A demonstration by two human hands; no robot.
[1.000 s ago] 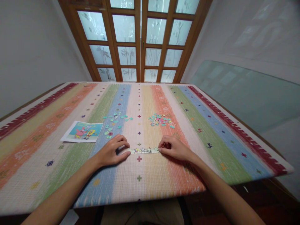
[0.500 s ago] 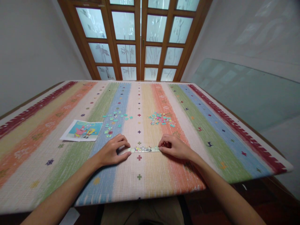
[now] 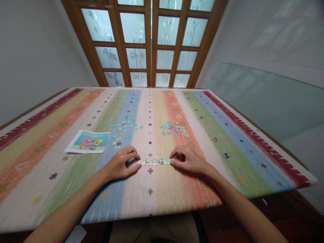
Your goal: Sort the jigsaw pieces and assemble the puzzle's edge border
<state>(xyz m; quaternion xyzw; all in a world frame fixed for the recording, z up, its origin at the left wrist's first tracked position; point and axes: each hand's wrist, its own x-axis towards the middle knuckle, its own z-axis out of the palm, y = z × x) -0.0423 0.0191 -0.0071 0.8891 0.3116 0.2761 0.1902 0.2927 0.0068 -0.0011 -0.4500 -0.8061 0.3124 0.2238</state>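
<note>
A narrow strip of joined jigsaw puzzle pieces point(image 3: 155, 162) lies flat on the striped tablecloth, its pale edge towards me. My left hand point(image 3: 126, 161) has thumb and index finger curved around the strip's left end. At the right end, my right hand point(image 3: 186, 159) pinches the strip between thumb and bent fingers. Loose turquoise puzzle pieces point(image 3: 124, 128) are scattered beyond my left hand. Past my right hand is a denser heap of mixed puzzle pieces point(image 3: 174, 128), with pink and yellow among the turquoise. The fingertips partly cover both strip ends.
A printed picture sheet point(image 3: 88, 141) of cartoon figures lies left of the loose pieces. The tablecloth point(image 3: 150, 202) covers the wide table. Wooden doors with glass panes point(image 3: 152, 44) stand beyond it, and a glass panel point(image 3: 268, 101) leans at the right wall.
My right hand has shifted very slightly left along the strip's end. My left hand stays at the other end, and the loose pieces and picture sheet lie as before.
</note>
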